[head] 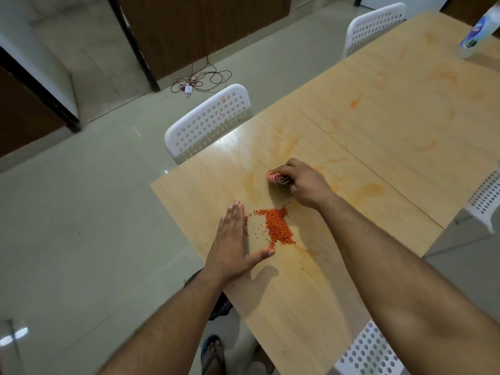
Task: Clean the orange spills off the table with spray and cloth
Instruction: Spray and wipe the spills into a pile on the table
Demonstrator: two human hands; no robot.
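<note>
Figure: gathering stage of the table clean, head view. The pale wood-grain table runs from lower centre to the upper right of the frame, its smooth laminate streaked with thin, dried-looking orange smears across the far half. White perforated plastic chairs stand along its left edge over a glossy tiled floor.

I judge the step in hand to be sweeping loose spill together, before any wiping of stains. My left hand lies flat on edge at centre frame, fingers straight and together, thumb spread, forming a wall just left of the orange granules, a coarse, crumbly heap. My right hand, just above the heap, is curled around the cloth, a tightly bunched, reddish-stained wad pressed to the tabletop.

The spray bottle, translucent with a blue label, stands well apart at the upper right corner, only partly in frame.

The next move likely calls for drawing the cloth toward the left palm to collect the grains, then fetching the spray for the smears.
</note>
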